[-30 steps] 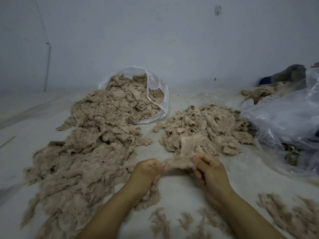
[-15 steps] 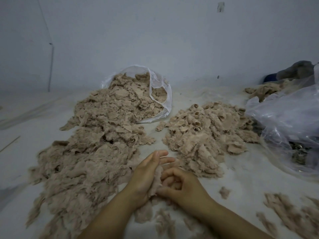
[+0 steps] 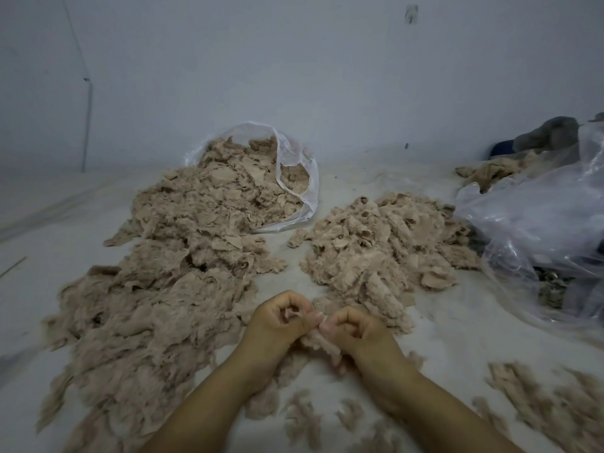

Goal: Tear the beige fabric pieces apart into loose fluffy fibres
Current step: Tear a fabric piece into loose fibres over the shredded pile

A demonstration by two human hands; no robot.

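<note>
Fabric piece (image 3: pixel 322 344) pinched between both hands (image 3: pixel 318 325); fabric heaps (image 3: pixel 376 253) ahead; plastic bag (image 3: pixel 539 223) right.

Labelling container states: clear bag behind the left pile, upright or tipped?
Tipped. The clear bag lies on its side, mouth open toward the camera, and beige fabric pieces spill from it onto the floor.
</note>
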